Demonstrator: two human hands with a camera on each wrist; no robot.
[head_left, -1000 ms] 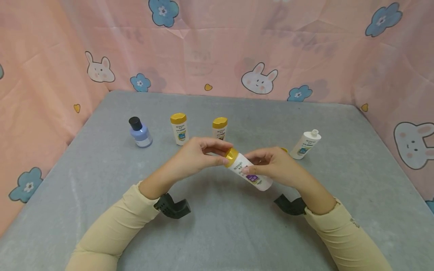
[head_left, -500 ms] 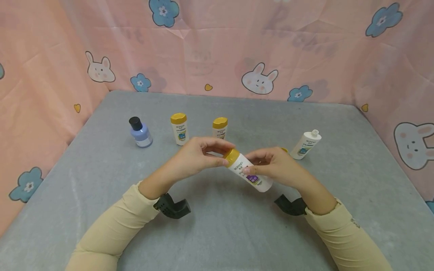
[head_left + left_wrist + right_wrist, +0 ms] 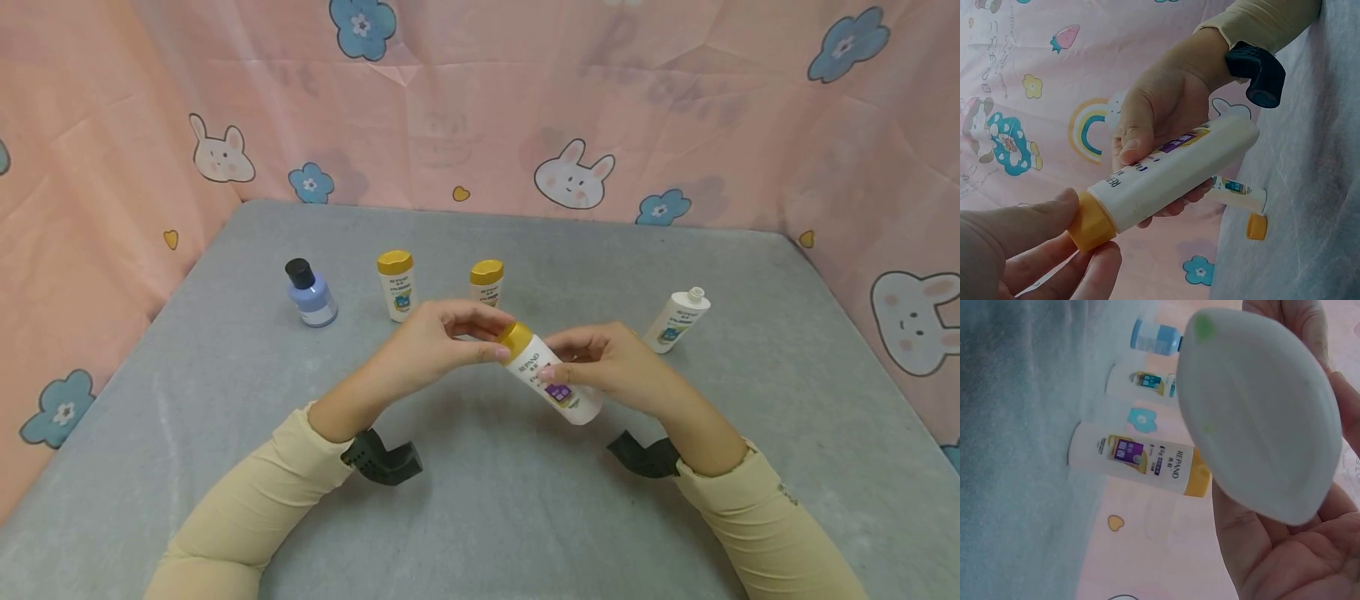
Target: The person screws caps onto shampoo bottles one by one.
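Note:
Tilted above the table is a white shampoo bottle (image 3: pixel 562 390) with a purple label and a gold cap (image 3: pixel 515 342). My left hand (image 3: pixel 442 340) pinches the cap between thumb and fingers. My right hand (image 3: pixel 622 367) grips the body, thumb on the front. In the left wrist view, cap (image 3: pixel 1092 222) and bottle (image 3: pixel 1172 178) are joined. The bottle's white base (image 3: pixel 1260 419) fills much of the right wrist view, with pale green spots. Beyond the right hand stands an uncapped white bottle (image 3: pixel 677 321); a loose gold cap (image 3: pixel 1257 226) lies near it, hidden in the head view.
Two gold-capped white bottles, one (image 3: pixel 399 292) further left and one (image 3: pixel 486 283) behind the hands, stand on the grey table (image 3: pixel 480 517). A blue-purple bottle (image 3: pixel 311 300) with a black cap is at the left. A pink patterned curtain (image 3: pixel 480 108) surrounds the table.
The hands and the held bottle have shifted only very slightly. The bit of gold that showed behind my right hand in the head view is now covered.

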